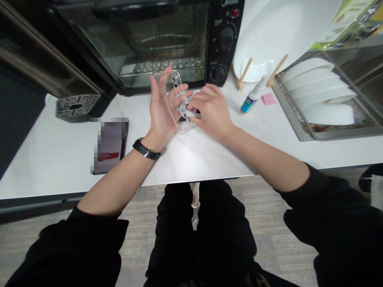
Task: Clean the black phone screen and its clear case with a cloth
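Two hands: both meet on one small clear plastic clip-like object [182, 104], held just above the white table [60, 159].
Right hand [211, 111]: fingers [194, 107] curled and pinched on the object's lower part.
Left hand [163, 105]: fingers spread open and upright, palm pressed to the object's side; a thin white cord [173, 117] crosses the palm.
Wrist: black-strapped watch [146, 150] on the left arm.
Beyond: black glass-door toaster oven [155, 40] right behind the hands.
Right side: small white spray bottle [251, 97], pink sticky note [269, 99], metal rack of white plates [323, 99].
Left side: dark phone [110, 145] lying flat on the table.
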The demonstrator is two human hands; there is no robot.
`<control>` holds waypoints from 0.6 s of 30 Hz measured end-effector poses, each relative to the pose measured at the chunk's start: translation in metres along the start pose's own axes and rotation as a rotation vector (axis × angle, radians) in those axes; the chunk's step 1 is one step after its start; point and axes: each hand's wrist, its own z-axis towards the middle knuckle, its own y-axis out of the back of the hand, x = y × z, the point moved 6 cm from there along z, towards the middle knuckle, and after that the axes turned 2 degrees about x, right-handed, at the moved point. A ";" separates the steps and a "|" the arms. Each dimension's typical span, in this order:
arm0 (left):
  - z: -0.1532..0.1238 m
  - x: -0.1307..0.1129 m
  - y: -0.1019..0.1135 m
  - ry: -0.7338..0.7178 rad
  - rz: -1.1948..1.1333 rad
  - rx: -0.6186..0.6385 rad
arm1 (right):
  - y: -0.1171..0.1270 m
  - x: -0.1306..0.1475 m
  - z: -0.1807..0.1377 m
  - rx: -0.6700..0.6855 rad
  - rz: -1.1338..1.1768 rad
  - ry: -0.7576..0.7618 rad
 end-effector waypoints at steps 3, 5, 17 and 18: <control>0.000 0.015 -0.009 0.131 -0.023 0.099 | 0.007 -0.007 0.002 -0.054 -0.032 -0.091; -0.002 0.025 -0.016 0.237 -0.034 0.181 | 0.011 -0.011 0.003 -0.074 -0.051 -0.140; -0.008 0.043 -0.022 0.408 -0.028 0.226 | 0.015 -0.002 0.002 -0.096 0.180 -0.080; -0.006 0.040 -0.022 0.370 -0.044 0.206 | 0.014 0.001 0.003 -0.081 0.211 -0.031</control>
